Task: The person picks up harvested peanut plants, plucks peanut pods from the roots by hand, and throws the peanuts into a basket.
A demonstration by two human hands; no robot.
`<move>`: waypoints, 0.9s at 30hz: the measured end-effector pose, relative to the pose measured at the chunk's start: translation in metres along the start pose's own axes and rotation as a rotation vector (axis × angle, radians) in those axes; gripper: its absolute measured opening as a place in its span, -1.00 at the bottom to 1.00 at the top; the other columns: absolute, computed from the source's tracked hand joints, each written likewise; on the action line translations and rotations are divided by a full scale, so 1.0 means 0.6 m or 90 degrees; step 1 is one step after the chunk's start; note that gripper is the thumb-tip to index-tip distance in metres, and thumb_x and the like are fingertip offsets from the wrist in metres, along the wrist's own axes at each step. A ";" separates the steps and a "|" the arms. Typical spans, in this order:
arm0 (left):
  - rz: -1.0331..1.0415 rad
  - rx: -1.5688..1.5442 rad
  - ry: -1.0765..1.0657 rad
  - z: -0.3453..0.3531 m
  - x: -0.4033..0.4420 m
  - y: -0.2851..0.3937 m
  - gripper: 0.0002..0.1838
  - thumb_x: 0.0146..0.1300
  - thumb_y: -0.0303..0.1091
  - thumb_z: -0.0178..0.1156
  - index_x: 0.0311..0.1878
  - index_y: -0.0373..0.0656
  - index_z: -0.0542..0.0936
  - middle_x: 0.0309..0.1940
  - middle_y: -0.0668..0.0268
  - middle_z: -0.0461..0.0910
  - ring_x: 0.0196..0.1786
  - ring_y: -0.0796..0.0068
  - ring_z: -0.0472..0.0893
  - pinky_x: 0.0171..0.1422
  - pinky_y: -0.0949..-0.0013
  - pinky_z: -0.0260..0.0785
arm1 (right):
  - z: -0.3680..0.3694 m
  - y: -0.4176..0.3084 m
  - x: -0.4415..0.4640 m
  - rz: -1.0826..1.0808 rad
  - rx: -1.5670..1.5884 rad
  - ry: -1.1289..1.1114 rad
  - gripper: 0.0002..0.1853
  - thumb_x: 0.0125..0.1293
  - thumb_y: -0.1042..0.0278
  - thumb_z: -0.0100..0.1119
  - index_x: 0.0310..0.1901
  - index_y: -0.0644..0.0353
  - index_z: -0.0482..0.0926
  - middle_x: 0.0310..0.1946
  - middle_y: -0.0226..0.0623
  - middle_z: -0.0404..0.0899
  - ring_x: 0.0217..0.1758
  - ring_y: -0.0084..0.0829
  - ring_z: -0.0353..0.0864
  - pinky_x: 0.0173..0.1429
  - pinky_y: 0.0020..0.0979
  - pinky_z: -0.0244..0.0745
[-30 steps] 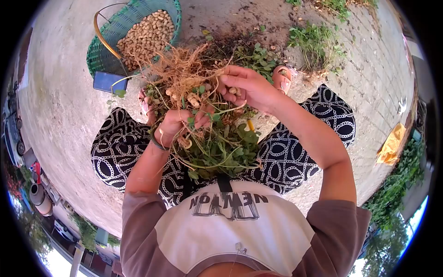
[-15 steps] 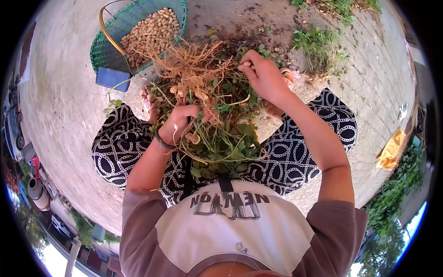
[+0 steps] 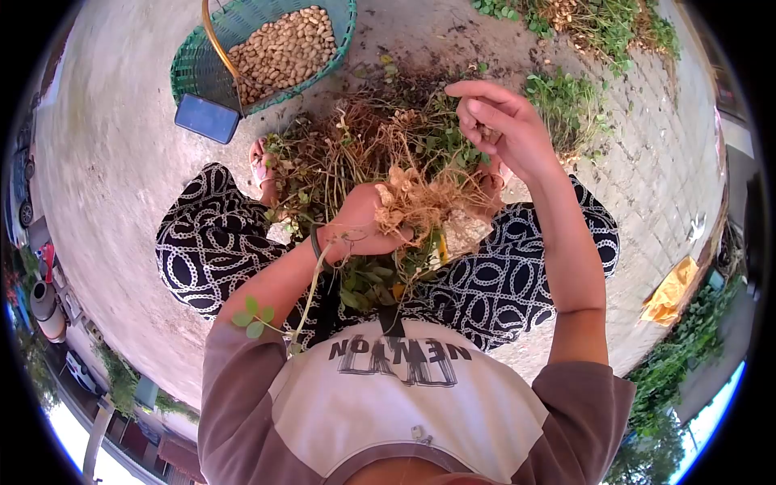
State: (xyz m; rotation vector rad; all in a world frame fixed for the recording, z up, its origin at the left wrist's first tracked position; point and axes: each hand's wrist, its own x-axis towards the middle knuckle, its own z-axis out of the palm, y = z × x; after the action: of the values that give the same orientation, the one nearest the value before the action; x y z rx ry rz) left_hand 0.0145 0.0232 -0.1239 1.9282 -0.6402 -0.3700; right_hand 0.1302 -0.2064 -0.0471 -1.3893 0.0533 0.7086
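Observation:
My left hand [image 3: 364, 220] is closed around the stems of a peanut plant [image 3: 424, 198]. Its tangled tan roots, with pods among them, point to the right. Up and to the right, my right hand [image 3: 513, 133] is raised off the plants. Its index finger is stretched out while the other fingers curl around peanuts [image 3: 487, 131]; how many is hidden. Below both hands, a heap of pulled peanut plants [image 3: 356, 141] with brown roots and green leaves lies between my feet. A trailing stem with leaves [image 3: 257, 317] hangs over my left forearm.
A green woven basket [image 3: 187, 69] with many peanuts [image 3: 287, 48] stands at the upper left, a phone [image 3: 207, 118] at its near rim. More leafy plants [image 3: 566, 109] lie at the upper right on the concrete ground [image 3: 113, 170]. A yellow-orange piece [image 3: 671, 291] lies far right.
My left hand has turned the plant so its roots swing from pointing up to pointing right. My right hand has moved right, away from the roots. The basket appears slightly farther right.

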 end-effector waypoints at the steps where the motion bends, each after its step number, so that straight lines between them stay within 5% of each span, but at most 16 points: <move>1: 0.014 0.006 -0.014 0.006 -0.001 0.001 -0.61 -0.05 -0.19 0.35 -0.10 -0.08 0.65 -0.27 0.16 0.63 -0.22 0.03 0.61 -0.12 0.14 0.52 | -0.005 0.002 -0.003 0.005 -0.033 -0.038 -0.74 0.47 0.21 0.11 0.00 0.19 0.64 -0.61 -0.55 0.35 -0.58 -0.69 0.30 -0.54 -0.61 0.11; 5: 0.071 0.024 -0.046 0.019 -0.009 0.021 -0.67 -0.06 -0.21 0.35 -0.20 -0.10 0.59 -0.36 0.20 0.57 -0.27 0.07 0.58 -0.21 0.10 0.47 | 0.013 0.021 -0.010 -0.020 -0.428 -0.180 -0.75 0.41 0.19 0.20 -0.12 0.19 0.70 -0.63 -0.52 0.48 -0.57 -0.68 0.36 -0.51 -0.57 0.21; 6: 0.072 0.026 -0.056 0.019 -0.011 0.026 -0.67 -0.06 -0.20 0.35 -0.22 -0.11 0.58 -0.38 0.20 0.56 -0.28 0.07 0.58 -0.22 0.09 0.45 | 0.032 -0.009 -0.023 0.125 -0.415 -0.234 -0.74 0.35 0.16 0.28 -0.21 0.22 0.69 -0.57 -0.50 0.55 -0.53 -0.68 0.40 -0.44 -0.53 0.28; 9: 0.084 0.045 -0.051 0.016 -0.010 0.031 -0.69 -0.08 -0.19 0.37 -0.31 -0.12 0.53 -0.42 0.21 0.52 -0.28 0.07 0.55 -0.23 0.09 0.42 | 0.028 0.025 -0.035 0.055 -0.420 -0.329 -0.75 0.30 0.19 0.34 -0.29 0.25 0.64 -0.57 -0.50 0.53 -0.51 -0.67 0.41 -0.39 -0.50 0.30; 14: 0.084 0.065 -0.035 0.021 -0.014 0.009 -0.69 -0.10 -0.20 0.37 -0.33 -0.13 0.53 -0.43 0.21 0.52 -0.29 0.06 0.55 -0.23 0.10 0.43 | 0.038 0.028 -0.058 0.079 -0.560 -0.349 -0.74 0.14 0.17 0.44 -0.23 0.09 0.64 -0.57 -0.33 0.54 -0.47 -0.32 0.55 -0.37 -0.29 0.35; 17: 0.082 0.059 -0.020 0.029 -0.015 0.009 -0.70 -0.12 -0.21 0.36 -0.34 -0.13 0.53 -0.45 0.22 0.51 -0.31 0.06 0.55 -0.23 0.10 0.42 | 0.044 0.029 -0.065 0.044 -0.624 -0.365 -0.71 0.13 0.29 0.46 -0.19 0.19 0.59 -0.56 -0.25 0.53 -0.45 -0.31 0.56 -0.33 -0.30 0.37; 27: 0.073 0.111 0.011 0.039 -0.021 0.019 -0.64 -0.18 -0.25 0.37 -0.30 -0.14 0.49 -0.39 0.24 0.49 -0.30 0.13 0.52 -0.20 0.14 0.40 | 0.035 0.054 -0.077 0.013 -0.605 -0.401 -0.76 0.25 0.23 0.32 -0.16 0.17 0.58 -0.47 -0.06 0.60 -0.34 -0.01 0.61 -0.26 -0.12 0.43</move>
State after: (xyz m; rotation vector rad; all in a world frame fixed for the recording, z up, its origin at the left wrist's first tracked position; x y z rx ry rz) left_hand -0.0114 0.0094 -0.1238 2.0460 -0.7889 -0.2315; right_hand 0.0702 -0.2063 -0.0507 -1.9752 -0.8654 1.2424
